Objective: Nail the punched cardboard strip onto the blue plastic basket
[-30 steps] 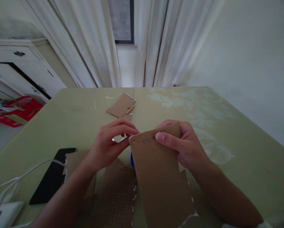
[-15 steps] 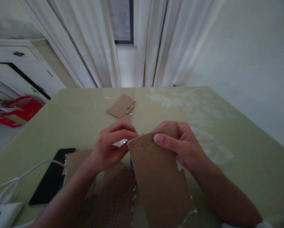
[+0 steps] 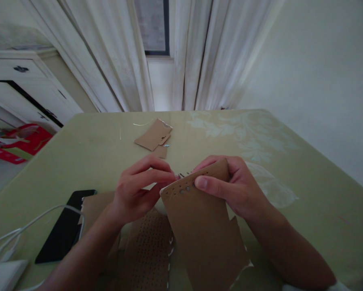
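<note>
My right hand (image 3: 226, 178) grips a brown cardboard piece (image 3: 205, 230) near its upper edge, thumb on the near face and the other fingers behind. Rows of small holes run along that edge, with a few tiny grey spots among them beside the thumb. My left hand (image 3: 143, 188) is closed, its fingertips pinched at the far side of the same edge, where thin, small dark bits (image 3: 181, 176) stick out. What lies between those fingertips is too small and hidden to name. Below them, another cardboard piece (image 3: 148, 250) densely punched with holes lies on the table.
A black phone (image 3: 66, 228) lies at the left, partly beneath a white cable (image 3: 54, 208), near a white box-like device (image 3: 7, 273). Cardboard scraps (image 3: 154, 135) rest farther back on the table (image 3: 102, 153). Crumpled clear plastic (image 3: 272, 186) is at the right.
My left fingertips have shifted slightly behind the cardboard's edge, and a shiny spot beneath them no longer shows. The held cardboard has tilted a little; my right hand keeps its grip.
</note>
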A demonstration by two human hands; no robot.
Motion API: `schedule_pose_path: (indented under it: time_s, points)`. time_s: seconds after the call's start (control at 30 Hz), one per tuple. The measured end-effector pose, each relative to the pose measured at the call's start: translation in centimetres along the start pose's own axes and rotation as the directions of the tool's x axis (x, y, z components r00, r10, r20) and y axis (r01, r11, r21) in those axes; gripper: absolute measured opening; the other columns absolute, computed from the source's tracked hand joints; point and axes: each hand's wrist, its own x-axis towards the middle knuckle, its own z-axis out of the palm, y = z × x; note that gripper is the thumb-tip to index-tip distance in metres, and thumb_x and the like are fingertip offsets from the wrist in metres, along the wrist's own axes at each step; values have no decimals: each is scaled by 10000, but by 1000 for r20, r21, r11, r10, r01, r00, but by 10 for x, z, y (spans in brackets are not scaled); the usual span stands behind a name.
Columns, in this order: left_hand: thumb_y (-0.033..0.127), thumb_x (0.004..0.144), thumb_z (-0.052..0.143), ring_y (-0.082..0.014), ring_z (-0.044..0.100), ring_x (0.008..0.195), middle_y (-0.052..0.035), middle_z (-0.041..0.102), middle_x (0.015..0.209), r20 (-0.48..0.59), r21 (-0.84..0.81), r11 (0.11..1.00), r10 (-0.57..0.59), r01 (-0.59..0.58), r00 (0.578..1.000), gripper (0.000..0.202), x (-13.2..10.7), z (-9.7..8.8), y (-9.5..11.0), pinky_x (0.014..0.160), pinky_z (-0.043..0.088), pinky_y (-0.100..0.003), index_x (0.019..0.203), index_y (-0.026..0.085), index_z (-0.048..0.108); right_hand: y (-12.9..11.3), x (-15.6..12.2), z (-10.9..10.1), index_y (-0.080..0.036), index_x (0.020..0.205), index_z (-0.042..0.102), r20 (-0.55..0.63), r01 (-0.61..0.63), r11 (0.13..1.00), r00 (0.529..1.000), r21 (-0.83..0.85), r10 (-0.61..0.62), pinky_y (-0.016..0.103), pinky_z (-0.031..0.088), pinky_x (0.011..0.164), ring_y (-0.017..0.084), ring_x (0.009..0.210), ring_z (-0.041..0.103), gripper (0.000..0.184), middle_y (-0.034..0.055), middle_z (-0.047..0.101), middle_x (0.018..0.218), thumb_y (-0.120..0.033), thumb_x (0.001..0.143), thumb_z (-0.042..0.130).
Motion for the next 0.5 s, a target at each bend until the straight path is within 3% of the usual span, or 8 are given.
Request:
schedule_pose_path:
  time_s: [0.13,0.3,0.4,0.5]
  points:
    - [184,1051,725,-141,736,818,-65,763,974,-15,-17,1000,-7,7,1000,59,-2,2,3,720,617,-241,1035,194,781,-1,1,2,-205,873,863,-29,8,999,1000,-44,-10,187,507,506,121,589,657,235,6,782,739,-381,795,999]
    - [111,1023,723,-128,732,811,-50,763,944,-18,-30,999,-36,35,999,95,-1,6,1,717,603,-221,988,186,769,2,5,3,-197,887,861,-46,26,992,998,-123,-32,190,503,515,123,609,655,282,15,777,758,-450,832,974]
    - [84,1002,744,-129,746,845,-36,778,964,33,33,995,-92,91,995,122,1,-2,-4,754,603,-218,1001,200,784,4,6,2,-193,879,864,-87,64,981,993,-181,-81,183,493,523,117,623,643,272,17,771,766,-448,856,956]
    - [59,1002,745,-123,747,907,-28,784,1037,-42,140,981,-127,132,991,214,2,-17,-3,825,592,-223,1110,231,815,4,7,1,-197,869,863,-127,102,972,983,-210,-131,180,491,530,117,632,646,228,14,774,768,-413,873,939]
